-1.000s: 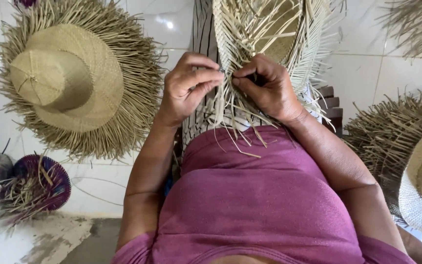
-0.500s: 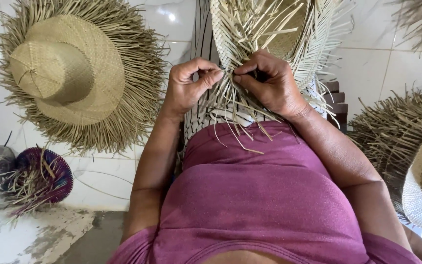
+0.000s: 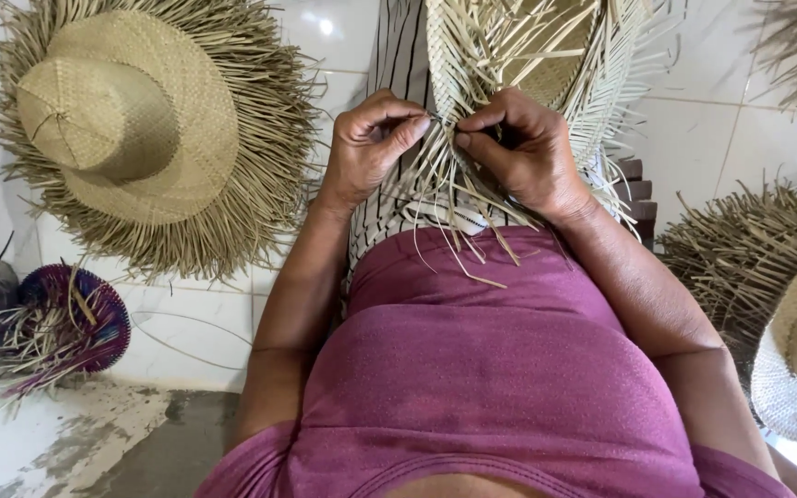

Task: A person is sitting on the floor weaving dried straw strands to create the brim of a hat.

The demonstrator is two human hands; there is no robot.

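Note:
A half-woven straw hat (image 3: 528, 55) with long loose strands lies on my lap, over a striped cloth (image 3: 408, 55). My left hand (image 3: 375, 143) pinches thin straw strands at the brim's edge between thumb and forefinger. My right hand (image 3: 523, 152) grips strands of the same brim right beside it, the fingertips of both hands nearly touching. Loose straw ends hang down over my purple top.
A finished straw hat (image 3: 131, 129) with a fringed brim lies on the white tiled floor at left. A purple woven piece (image 3: 71, 318) with loose straw sits at lower left. Another fringed hat (image 3: 786, 314) lies at right, and more straw shows at top right.
Both hands have shifted slightly along the brim, staying pinched on the strands; the view has tilted a little.

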